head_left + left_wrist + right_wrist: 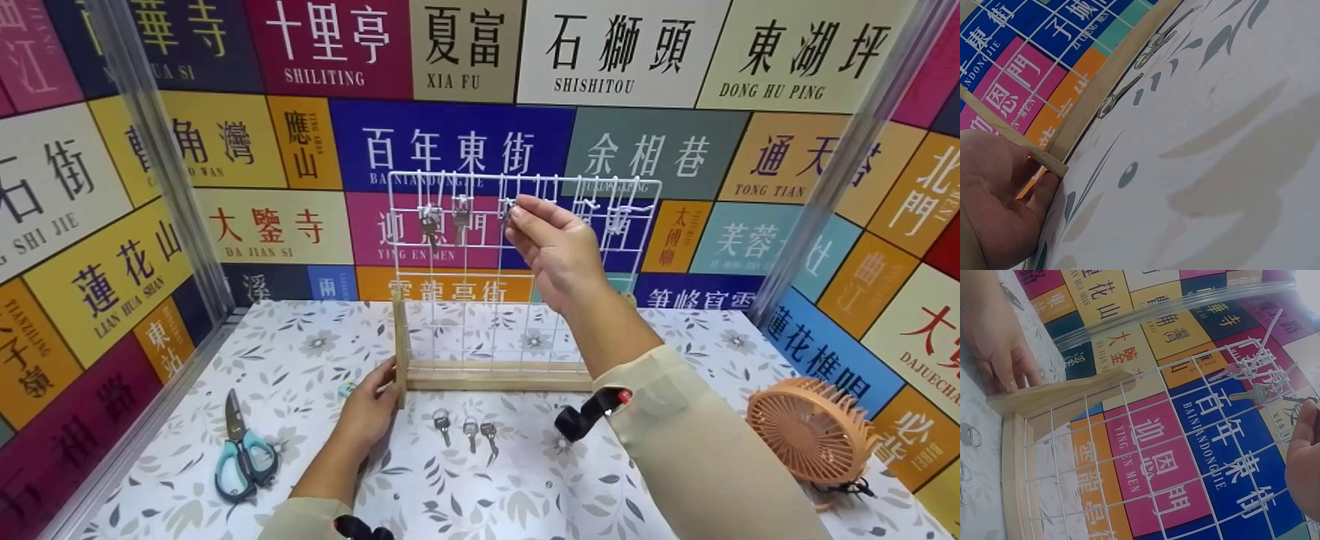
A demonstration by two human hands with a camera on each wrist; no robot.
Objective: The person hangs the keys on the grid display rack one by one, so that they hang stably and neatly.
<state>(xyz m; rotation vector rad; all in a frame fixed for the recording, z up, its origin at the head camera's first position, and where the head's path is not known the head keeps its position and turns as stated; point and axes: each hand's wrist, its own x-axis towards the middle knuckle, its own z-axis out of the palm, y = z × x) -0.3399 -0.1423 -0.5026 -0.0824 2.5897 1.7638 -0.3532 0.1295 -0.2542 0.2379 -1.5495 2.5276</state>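
A white wire grid rack stands upright in a wooden base. Two keys hang from hooks near its top left, one beside the other. At the top middle, my right hand pinches a key by a hook; the fingers partly hide it. My left hand grips the lower end of the rack's wooden side piece. Three keys with rings lie on the table before the rack: a left one, a middle one and a right one.
Scissors with teal and dark handles lie at the left on the flower-patterned tablecloth. An orange fan stands at the right. Behind the rack rises a wall of coloured signs. Some small teal thing lies by the left hand.
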